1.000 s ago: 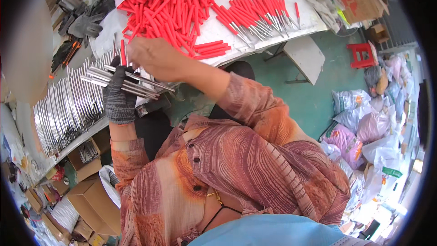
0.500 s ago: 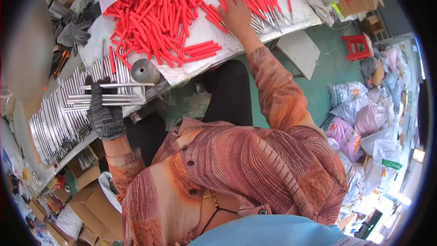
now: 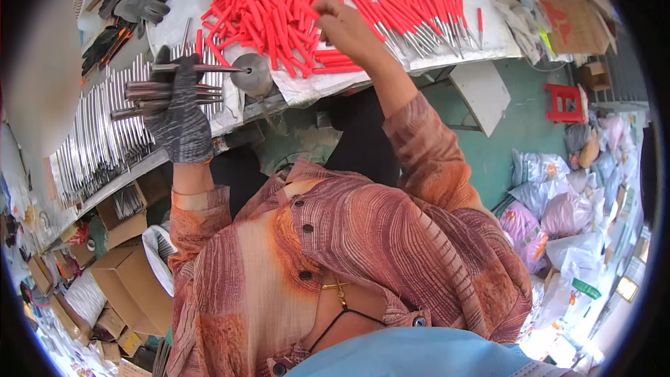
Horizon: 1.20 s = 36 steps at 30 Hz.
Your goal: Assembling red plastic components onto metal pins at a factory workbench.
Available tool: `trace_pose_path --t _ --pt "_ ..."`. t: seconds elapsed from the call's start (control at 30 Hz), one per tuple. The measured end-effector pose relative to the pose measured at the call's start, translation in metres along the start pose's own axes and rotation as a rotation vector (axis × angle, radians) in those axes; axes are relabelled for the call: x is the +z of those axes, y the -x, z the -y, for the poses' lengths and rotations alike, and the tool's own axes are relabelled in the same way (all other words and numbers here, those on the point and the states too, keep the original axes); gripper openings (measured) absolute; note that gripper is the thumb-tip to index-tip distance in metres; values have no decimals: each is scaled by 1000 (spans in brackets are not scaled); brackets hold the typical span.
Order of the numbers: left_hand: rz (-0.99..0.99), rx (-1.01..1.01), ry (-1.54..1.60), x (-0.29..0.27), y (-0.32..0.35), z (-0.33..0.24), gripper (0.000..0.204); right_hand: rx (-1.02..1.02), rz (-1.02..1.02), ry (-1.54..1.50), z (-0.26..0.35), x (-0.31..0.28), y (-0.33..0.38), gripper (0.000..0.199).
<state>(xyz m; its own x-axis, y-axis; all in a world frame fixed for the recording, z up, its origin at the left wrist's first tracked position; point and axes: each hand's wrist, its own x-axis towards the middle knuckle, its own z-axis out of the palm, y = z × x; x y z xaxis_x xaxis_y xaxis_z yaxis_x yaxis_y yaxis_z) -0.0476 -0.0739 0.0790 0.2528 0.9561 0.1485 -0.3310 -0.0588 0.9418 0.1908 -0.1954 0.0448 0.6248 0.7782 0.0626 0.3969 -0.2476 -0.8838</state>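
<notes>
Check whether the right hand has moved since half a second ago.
Yes. The right hand has drawn back left from the row of red-handled tools onto the pile of loose red handles.

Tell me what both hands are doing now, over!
Left hand, gloved, grips a bundle of metal rods. Right hand, bare, fingers on the red handles pile. Round metal disc sits between them. Nothing blocking.

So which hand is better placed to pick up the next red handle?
Probably the right hand: bare, it is already over the pile of red handles. The gloved left hand is full, gripping a bundle of metal rods away from the pile.
</notes>
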Motion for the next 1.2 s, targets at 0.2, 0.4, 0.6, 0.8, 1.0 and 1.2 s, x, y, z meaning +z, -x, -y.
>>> trace_pose_path --t 0.2,0.4,0.6,0.8,1.0,1.2 --pt "255 -17 -292 25 14 -2 25 -274 233 -185 92 -8 43 27" --pt "262 -244 -227 28 19 -6 23 -337 227 -46 111 -11 43 22" --pt "320 -153 -347 28 16 -5 23 -535 273 353 142 -20 27 25" --pt "385 -90 -419 20 13 -1 22 -1067 566 1015 212 -22 -8 30" --pt "367 -279 -159 16 10 1 23 -767 399 20 191 -3 15 26" --pt "322 -419 55 1 0 6 35 -338 307 -422 141 47 27 30"
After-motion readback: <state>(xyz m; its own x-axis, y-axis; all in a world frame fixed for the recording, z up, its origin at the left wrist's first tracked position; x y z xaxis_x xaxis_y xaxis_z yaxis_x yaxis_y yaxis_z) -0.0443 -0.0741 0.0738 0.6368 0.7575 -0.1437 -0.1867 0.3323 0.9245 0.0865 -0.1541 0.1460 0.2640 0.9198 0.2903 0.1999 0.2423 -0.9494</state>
